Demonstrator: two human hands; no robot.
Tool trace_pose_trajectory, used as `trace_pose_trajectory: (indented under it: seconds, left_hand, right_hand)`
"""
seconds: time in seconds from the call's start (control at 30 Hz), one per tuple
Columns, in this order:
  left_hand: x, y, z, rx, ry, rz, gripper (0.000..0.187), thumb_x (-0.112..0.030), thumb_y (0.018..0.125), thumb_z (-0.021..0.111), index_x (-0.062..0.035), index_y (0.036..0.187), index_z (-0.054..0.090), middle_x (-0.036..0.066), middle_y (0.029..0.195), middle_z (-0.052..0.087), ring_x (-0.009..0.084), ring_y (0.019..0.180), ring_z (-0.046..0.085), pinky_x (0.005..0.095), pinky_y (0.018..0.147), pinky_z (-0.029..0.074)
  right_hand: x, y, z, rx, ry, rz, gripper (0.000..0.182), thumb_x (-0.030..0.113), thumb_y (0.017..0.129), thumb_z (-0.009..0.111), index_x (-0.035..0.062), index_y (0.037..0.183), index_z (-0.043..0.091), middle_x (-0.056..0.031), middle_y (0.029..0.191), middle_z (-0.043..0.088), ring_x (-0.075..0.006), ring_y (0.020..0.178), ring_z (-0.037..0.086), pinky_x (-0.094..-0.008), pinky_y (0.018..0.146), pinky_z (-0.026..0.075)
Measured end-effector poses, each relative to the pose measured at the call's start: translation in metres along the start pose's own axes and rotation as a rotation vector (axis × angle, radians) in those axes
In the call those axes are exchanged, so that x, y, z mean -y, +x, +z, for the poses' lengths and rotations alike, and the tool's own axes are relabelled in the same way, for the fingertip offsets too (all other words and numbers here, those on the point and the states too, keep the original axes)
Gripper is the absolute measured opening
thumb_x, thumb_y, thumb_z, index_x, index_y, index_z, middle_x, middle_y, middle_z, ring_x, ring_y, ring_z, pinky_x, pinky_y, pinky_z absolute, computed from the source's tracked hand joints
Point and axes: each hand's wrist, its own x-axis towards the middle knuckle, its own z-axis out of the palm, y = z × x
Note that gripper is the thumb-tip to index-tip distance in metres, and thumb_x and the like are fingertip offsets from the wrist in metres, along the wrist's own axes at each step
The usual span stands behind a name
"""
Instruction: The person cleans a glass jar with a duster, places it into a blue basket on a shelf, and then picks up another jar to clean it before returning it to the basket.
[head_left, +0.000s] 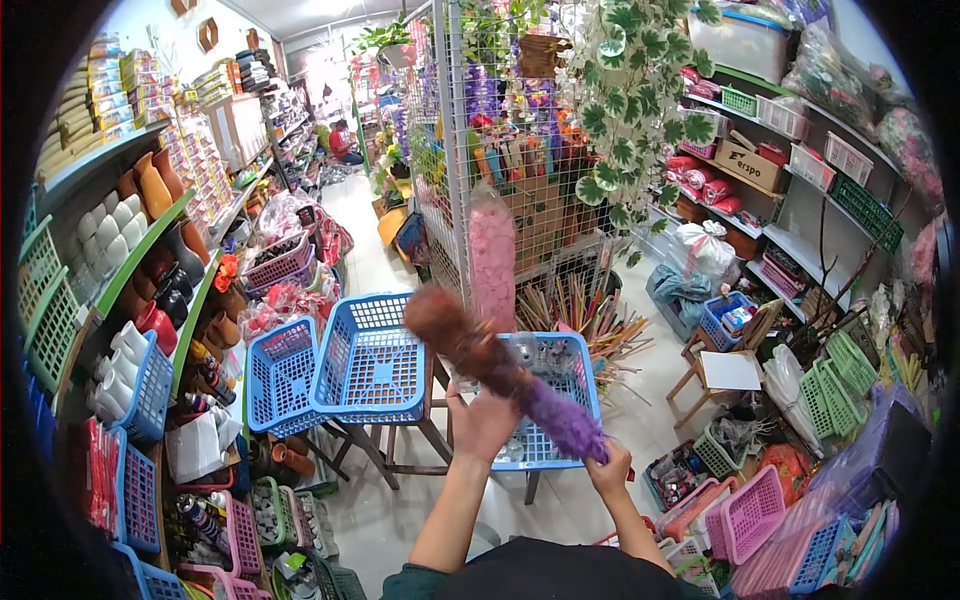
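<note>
A brown, lumpy, shiny thing (455,335), blurred by motion, is held slantwise in front of me. My left hand (487,420) supports it from below, thumb out to the left and the other fingers hidden behind it. My right hand (610,472) is closed round the lower end of a fluffy purple duster (562,418). Its upper end meets the brown thing's lower end. Behind both hands stands a blue basket (590,385) with clear-wrapped items in it.
Two blue baskets (372,305) rest on wooden stools (425,430) to the left. A wire grid (560,220) with hanging leaves rises ahead. Shelves of vases (150,185) line the left side. A wooden chair (728,355) and pink baskets (752,512) are at the right.
</note>
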Motion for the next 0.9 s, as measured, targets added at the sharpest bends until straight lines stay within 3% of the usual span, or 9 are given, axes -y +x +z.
trace_pose_trajectory:
  seconds: [0.1,0.13,0.2,0.27,0.33,0.43,0.67,0.8,0.9]
  left_hand:
    - [0.007,0.010,-0.005,-0.046,0.162,0.322,0.063,-0.059,0.081,0.049,-0.0164,0.127,0.048,0.016,0.127,0.047,0.0315,0.116,0.043,0.0462,0.103,0.031]
    - [0.005,0.002,-0.001,0.064,0.130,0.072,0.063,-0.061,0.081,0.048,-0.0156,0.125,0.048,0.015,0.126,0.047,0.0305,0.115,0.043,0.0452,0.102,0.032]
    - [0.002,0.001,-0.005,0.127,0.080,0.018,0.067,-0.062,0.081,0.047,-0.0147,0.128,0.046,0.015,0.126,0.046,0.0310,0.113,0.044,0.0450,0.103,0.031]
    - [0.007,0.005,-0.007,0.141,0.124,0.028,0.069,-0.062,0.081,0.046,-0.0137,0.130,0.043,0.014,0.130,0.044,0.0314,0.117,0.042,0.0445,0.101,0.032]
    - [0.020,0.006,0.006,0.036,0.348,0.291,0.070,-0.063,0.082,0.046,-0.0132,0.131,0.040,0.013,0.133,0.040,0.0312,0.121,0.040,0.0424,0.096,0.035]
    - [0.010,0.006,-0.001,0.093,0.304,0.173,0.068,-0.063,0.083,0.046,-0.0172,0.132,0.035,0.011,0.131,0.042,0.0298,0.119,0.043,0.0418,0.093,0.034]
    - [0.029,0.017,-0.005,0.061,0.484,0.141,0.066,-0.056,0.083,0.054,-0.0206,0.133,0.029,0.009,0.124,0.048,0.0242,0.105,0.049,0.0355,0.086,0.040]
    - [0.014,0.022,-0.018,0.007,0.494,0.163,0.065,-0.053,0.084,0.055,-0.0241,0.134,0.024,0.008,0.115,0.049,0.0208,0.101,0.051,0.0350,0.080,0.040]
    - [0.038,0.020,-0.012,-0.152,0.849,0.225,0.060,-0.044,0.086,0.056,-0.0184,0.131,0.026,0.003,0.115,0.047,0.0191,0.104,0.050,0.0348,0.077,0.043]
  right_hand:
    - [0.000,0.001,-0.007,0.004,-0.122,-0.138,0.023,0.021,0.062,0.069,0.0057,0.078,0.061,-0.0146,0.060,0.057,-0.0333,0.056,0.057,-0.0392,0.053,0.043]
    - [-0.002,0.000,-0.007,0.002,-0.124,-0.136,0.023,0.021,0.062,0.069,0.0057,0.078,0.061,-0.0146,0.060,0.057,-0.0333,0.056,0.057,-0.0392,0.053,0.043]
    - [-0.006,0.002,-0.004,-0.075,-0.024,0.078,0.020,0.019,0.062,0.068,0.0058,0.075,0.061,-0.0146,0.061,0.058,-0.0337,0.057,0.057,-0.0393,0.052,0.043]
    - [-0.003,0.003,-0.008,-0.076,-0.036,0.081,0.018,0.017,0.062,0.068,0.0065,0.075,0.061,-0.0144,0.061,0.057,-0.0337,0.056,0.056,-0.0389,0.052,0.043]
    - [0.005,0.004,-0.016,-0.026,-0.094,-0.136,0.018,0.018,0.062,0.068,0.0069,0.075,0.062,-0.0140,0.061,0.057,-0.0329,0.056,0.056,-0.0384,0.052,0.043]
    - [0.001,0.006,-0.016,-0.091,-0.073,0.067,0.021,0.020,0.061,0.070,0.0070,0.075,0.062,-0.0136,0.061,0.057,-0.0321,0.055,0.056,-0.0381,0.052,0.043]
    - [0.003,0.009,-0.024,-0.062,-0.174,-0.119,0.027,0.025,0.059,0.074,0.0073,0.077,0.064,-0.0128,0.061,0.058,-0.0314,0.056,0.057,-0.0380,0.053,0.044]
    - [0.000,0.023,-0.039,-0.151,-0.172,-0.007,0.029,0.026,0.059,0.074,0.0063,0.077,0.063,-0.0128,0.063,0.059,-0.0317,0.058,0.058,-0.0377,0.054,0.044]
    - [0.020,0.033,-0.044,-0.123,-0.179,-0.050,0.029,0.025,0.058,0.073,0.0062,0.078,0.065,-0.0128,0.064,0.060,-0.0315,0.059,0.059,-0.0373,0.054,0.045]
